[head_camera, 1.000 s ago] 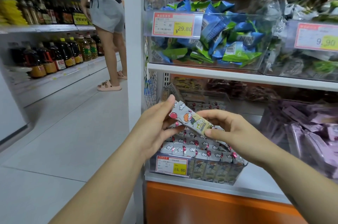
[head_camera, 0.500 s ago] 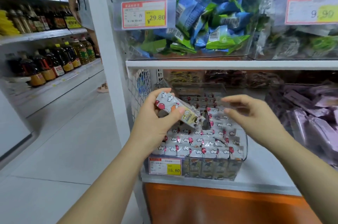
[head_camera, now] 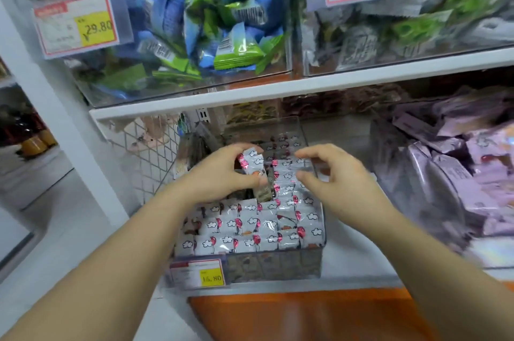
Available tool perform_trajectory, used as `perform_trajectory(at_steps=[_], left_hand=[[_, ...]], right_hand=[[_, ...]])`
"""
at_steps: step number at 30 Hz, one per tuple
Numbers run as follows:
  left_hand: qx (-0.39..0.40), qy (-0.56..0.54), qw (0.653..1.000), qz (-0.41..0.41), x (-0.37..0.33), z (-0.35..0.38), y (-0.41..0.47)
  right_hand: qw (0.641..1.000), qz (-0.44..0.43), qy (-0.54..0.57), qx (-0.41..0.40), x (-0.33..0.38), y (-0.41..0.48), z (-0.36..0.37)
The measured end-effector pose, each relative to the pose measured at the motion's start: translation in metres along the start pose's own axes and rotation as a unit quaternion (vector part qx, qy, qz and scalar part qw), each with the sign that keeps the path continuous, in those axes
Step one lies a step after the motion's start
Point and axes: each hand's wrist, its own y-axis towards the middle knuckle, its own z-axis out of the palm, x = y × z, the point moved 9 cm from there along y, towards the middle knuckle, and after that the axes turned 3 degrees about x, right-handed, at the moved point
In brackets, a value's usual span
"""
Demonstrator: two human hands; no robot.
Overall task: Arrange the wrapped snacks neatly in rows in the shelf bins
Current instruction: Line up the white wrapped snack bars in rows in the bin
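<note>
A clear plastic bin (head_camera: 311, 260) on the lower shelf holds several white wrapped snacks (head_camera: 250, 229) printed with clouds and red balloons, standing in rows. My left hand (head_camera: 219, 176) pinches one such snack (head_camera: 251, 164), holding it upright over the bin's left middle, its lower end down among the rows. My right hand (head_camera: 336, 182) hovers over the right side of the bin with fingers loosely curled and nothing in them, fingertips close to the snack tops.
A price tag (head_camera: 199, 274) reading 15.80 hangs on the bin front. Above, a bin of blue and green packets (head_camera: 200, 23) and another bin (head_camera: 403, 34) overhang. A bin of purple packs (head_camera: 456, 173) sits to the right; wire mesh (head_camera: 147, 154) stands at the left.
The view has dropped closer to the bin. My left hand has lowered the snack from above the bin down into the rows; my right hand has come down over the bin's right side.
</note>
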Motion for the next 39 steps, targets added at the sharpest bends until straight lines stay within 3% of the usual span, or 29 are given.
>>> perform_trajectory(at_steps=[5,11,18,27,33,39], left_hand=[[0.111,0.056,0.991,-0.054,0.011,0.018,0.024],[0.188,0.147,0.969,-0.061,0.013,0.048,0.025],[0.128,0.142,0.977,-0.094,0.018,0.011,0.023],[0.153,0.066,0.981,-0.097,0.017,0.031,0.037],[0.228,0.052,0.964,-0.126,0.023,0.039,0.032],[0.253,0.137,0.947,-0.141,0.025,0.051,0.039]], right_hand=[[1.0,-0.005,0.006,0.017,-0.001,-0.003,0.0],[0.999,0.015,0.019,0.045,-0.01,-0.009,-0.001],[0.998,0.02,0.034,0.054,-0.016,-0.012,-0.003],[0.997,0.031,0.039,0.057,-0.018,-0.012,-0.003],[0.996,0.039,0.045,0.063,-0.02,-0.013,-0.003],[0.987,0.105,0.081,0.088,-0.033,-0.014,0.006]])
